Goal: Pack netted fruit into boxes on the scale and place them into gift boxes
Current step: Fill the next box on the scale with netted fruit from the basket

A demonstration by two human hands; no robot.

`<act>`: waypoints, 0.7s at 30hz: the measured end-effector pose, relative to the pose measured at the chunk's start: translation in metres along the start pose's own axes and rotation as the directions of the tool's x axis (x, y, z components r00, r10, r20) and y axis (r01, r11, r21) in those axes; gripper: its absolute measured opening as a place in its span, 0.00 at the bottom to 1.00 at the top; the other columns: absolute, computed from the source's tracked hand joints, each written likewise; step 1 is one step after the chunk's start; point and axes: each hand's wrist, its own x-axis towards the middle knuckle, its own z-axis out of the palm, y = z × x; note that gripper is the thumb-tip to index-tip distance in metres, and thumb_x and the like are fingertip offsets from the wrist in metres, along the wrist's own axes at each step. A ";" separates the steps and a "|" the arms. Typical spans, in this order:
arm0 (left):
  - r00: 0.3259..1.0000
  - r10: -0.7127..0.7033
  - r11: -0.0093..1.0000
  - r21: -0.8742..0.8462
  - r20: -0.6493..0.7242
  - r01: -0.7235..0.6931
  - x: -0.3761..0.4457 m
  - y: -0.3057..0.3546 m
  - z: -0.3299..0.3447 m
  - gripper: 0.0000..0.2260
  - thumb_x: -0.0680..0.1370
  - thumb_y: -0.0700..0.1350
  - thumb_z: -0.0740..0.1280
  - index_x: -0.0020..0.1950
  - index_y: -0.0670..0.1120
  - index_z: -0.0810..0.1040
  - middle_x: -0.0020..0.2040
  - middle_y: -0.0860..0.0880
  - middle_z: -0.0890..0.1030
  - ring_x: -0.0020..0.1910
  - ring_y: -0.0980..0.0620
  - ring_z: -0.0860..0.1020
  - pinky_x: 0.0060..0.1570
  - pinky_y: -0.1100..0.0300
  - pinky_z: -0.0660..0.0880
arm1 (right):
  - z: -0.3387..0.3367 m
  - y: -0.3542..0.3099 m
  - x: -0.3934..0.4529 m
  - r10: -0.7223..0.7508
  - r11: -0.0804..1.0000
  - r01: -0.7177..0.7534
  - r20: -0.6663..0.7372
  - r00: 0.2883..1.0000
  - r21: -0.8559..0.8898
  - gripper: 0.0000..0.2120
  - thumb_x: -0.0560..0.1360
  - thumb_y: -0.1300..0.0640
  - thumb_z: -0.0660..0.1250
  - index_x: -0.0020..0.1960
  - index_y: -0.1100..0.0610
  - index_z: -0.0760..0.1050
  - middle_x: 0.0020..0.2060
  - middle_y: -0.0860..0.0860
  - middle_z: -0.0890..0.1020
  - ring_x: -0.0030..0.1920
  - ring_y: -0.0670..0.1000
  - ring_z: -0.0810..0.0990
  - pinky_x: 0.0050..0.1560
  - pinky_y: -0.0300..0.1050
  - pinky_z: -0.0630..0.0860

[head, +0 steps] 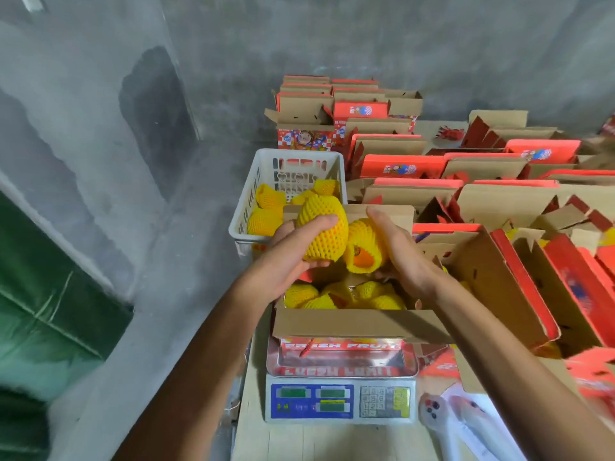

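Note:
An open cardboard box point(359, 322) printed "FRESH FRUIT" stands on the digital scale point(341, 402) and holds several fruits in yellow foam nets point(366, 292). Above the box, my left hand point(293, 252) grips one netted fruit point(324, 229). My right hand point(401, 247) holds a second netted fruit point(364, 249) beside it, orange skin showing through the net's open end. A white plastic basket point(248, 201) behind the box holds more netted fruit point(266, 211).
Many open red-and-brown gift boxes point(499, 207) fill the table to the right and behind. Folded red boxes point(332, 108) are stacked at the back by the grey concrete wall. A green sheet point(43, 304) lies on the floor at left.

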 end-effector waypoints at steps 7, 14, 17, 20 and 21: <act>0.977 -0.027 0.985 0.161 -0.212 0.062 0.007 -0.020 0.014 0.34 0.72 0.61 0.76 0.72 0.50 0.70 0.65 0.48 0.79 0.61 0.45 0.80 0.64 0.37 0.76 | 0.003 0.023 -0.008 0.046 0.998 -0.051 0.095 0.994 0.046 0.17 0.73 0.35 0.68 0.54 0.45 0.82 0.46 0.53 0.87 0.38 0.60 0.86 0.50 0.61 0.81; 0.944 0.004 0.969 0.236 -0.331 0.078 0.019 -0.033 0.030 0.39 0.58 0.72 0.75 0.63 0.54 0.78 0.59 0.50 0.83 0.58 0.45 0.81 0.62 0.45 0.76 | 0.000 0.038 -0.011 -0.108 0.993 0.101 -0.123 0.986 -0.060 0.18 0.79 0.43 0.67 0.62 0.54 0.76 0.52 0.52 0.83 0.48 0.42 0.84 0.41 0.39 0.82; 0.912 0.084 0.959 0.280 -0.402 0.035 0.023 -0.046 0.035 0.35 0.57 0.74 0.74 0.58 0.58 0.79 0.56 0.54 0.82 0.57 0.47 0.81 0.61 0.43 0.77 | -0.009 0.041 -0.014 -0.249 0.957 0.199 -0.242 0.938 -0.212 0.20 0.78 0.39 0.66 0.64 0.49 0.72 0.48 0.45 0.80 0.39 0.30 0.79 0.33 0.24 0.71; 0.962 -0.034 0.953 0.281 -0.270 0.112 0.026 -0.057 0.038 0.37 0.61 0.72 0.74 0.66 0.59 0.74 0.64 0.52 0.79 0.61 0.47 0.79 0.62 0.40 0.77 | -0.022 0.046 -0.013 -0.261 0.921 0.152 -0.276 0.925 -0.359 0.27 0.75 0.33 0.64 0.67 0.47 0.70 0.53 0.50 0.81 0.53 0.50 0.80 0.56 0.46 0.75; 0.976 -0.105 0.949 0.275 -0.192 0.156 0.028 -0.058 0.038 0.40 0.62 0.70 0.75 0.69 0.55 0.73 0.66 0.50 0.79 0.61 0.46 0.80 0.62 0.40 0.77 | -0.026 0.048 -0.012 -0.243 0.916 0.128 -0.271 0.931 -0.379 0.26 0.76 0.34 0.64 0.68 0.48 0.69 0.58 0.53 0.80 0.59 0.56 0.78 0.61 0.52 0.74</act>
